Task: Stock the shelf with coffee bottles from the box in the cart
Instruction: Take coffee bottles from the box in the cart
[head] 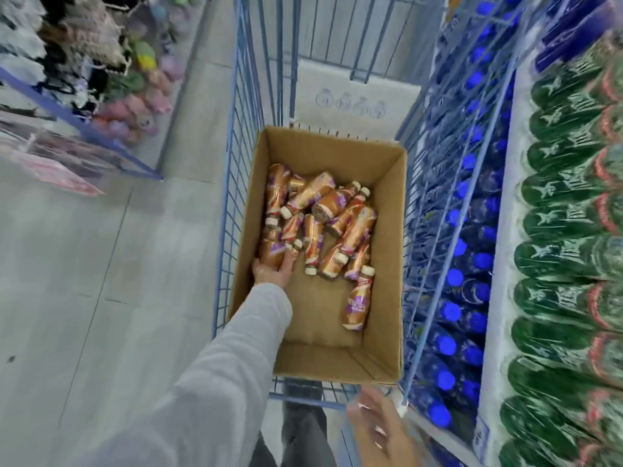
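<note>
1. Shop aisle with a grey tiled floor (84, 264). The shelf (499, 298) on my right carries blue-capped bottles (451, 311) and green bottles (556, 257).
2. A blue wire cart (232, 197) stands ahead with an open cardboard box (391, 264) inside it.
3. Coffee bottles (337, 224) lie jumbled on the box bottom. A lone bottle (357, 305) lies apart near the right wall.
4. My left grip (271, 269) is inside the box by the left wall, clamped round the base of the held bottle (271, 249) at the pile's near-left edge.
5. My right grip (377, 429) hovers outside the cart's near rail, blurred, fingers apart, holding nothing.
</note>
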{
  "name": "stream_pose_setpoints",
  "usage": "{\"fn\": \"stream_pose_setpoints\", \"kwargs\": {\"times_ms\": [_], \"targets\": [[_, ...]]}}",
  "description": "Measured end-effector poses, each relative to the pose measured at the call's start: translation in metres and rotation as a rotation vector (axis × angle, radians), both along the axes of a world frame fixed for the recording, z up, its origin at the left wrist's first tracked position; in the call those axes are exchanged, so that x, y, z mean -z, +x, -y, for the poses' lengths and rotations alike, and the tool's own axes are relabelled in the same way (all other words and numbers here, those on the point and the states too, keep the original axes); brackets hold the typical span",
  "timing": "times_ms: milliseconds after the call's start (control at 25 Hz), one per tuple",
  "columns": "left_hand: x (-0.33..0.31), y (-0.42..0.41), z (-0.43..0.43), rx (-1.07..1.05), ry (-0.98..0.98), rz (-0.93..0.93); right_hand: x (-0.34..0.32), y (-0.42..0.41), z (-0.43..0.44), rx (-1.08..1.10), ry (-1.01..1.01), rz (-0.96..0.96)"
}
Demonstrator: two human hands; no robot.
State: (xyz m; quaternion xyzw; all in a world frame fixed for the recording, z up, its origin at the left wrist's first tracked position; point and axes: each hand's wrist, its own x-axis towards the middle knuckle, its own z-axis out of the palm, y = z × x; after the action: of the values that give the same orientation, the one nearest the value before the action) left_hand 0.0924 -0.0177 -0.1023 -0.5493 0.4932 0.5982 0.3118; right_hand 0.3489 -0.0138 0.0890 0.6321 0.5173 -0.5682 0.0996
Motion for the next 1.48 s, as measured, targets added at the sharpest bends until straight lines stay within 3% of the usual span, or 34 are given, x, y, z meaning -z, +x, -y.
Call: {"fn": "stream_pose_setpoints", "kwargs": {"times_ms": [120,160,320,440,520,680,840,1080,1120,1200,1400,1480], "targets": [[-0.041,0.012,0.023,-0.167,0.336,0.145,-0.004,-0.024,-0.016,-0.114,0.054,-0.018],[-0.057,0.02,0.026,-0.103,0.39,0.135,0.005,-0.032,-0.024,-0.153,0.039,-0.023],[-0.107,0.053,0.067,0.598,0.27,0.031,0.06,-0.093,-0.068,-0.298,0.017,-0.015],[-0.13,0.059,0.099,0.859,0.127,-0.151,0.118,-0.15,-0.11,-0.27,0.084,0.039],[-0.141,0.052,0.112,0.889,0.122,-0.162,0.156,-0.181,-0.136,-0.388,0.266,0.124],[-0.151,0.035,0.142,0.931,0.09,-0.196,0.213,-0.221,-0.195,-1.086,0.671,0.285],[-0.144,0.024,0.164,0.879,0.037,-0.188,0.247,-0.241,-0.232,-1.427,0.573,0.352],[-0.14,0.031,0.16,0.8,0.067,-0.241,0.233,-0.23,-0.223,-1.851,0.791,0.499],[-0.143,0.033,0.156,0.79,0.069,-0.254,0.223,-0.225,-0.215,-1.85,0.78,0.481],[-0.154,0.037,0.148,0.761,0.071,-0.291,0.198,-0.208,-0.194,-1.624,0.622,0.427],[-0.202,0.049,0.127,0.739,0.155,-0.427,0.096,-0.148,-0.135,-0.356,-0.057,-0.087],[-0.224,0.056,0.116,0.741,0.202,-0.49,0.051,-0.119,-0.107,-0.01,-0.232,-0.34]]}}
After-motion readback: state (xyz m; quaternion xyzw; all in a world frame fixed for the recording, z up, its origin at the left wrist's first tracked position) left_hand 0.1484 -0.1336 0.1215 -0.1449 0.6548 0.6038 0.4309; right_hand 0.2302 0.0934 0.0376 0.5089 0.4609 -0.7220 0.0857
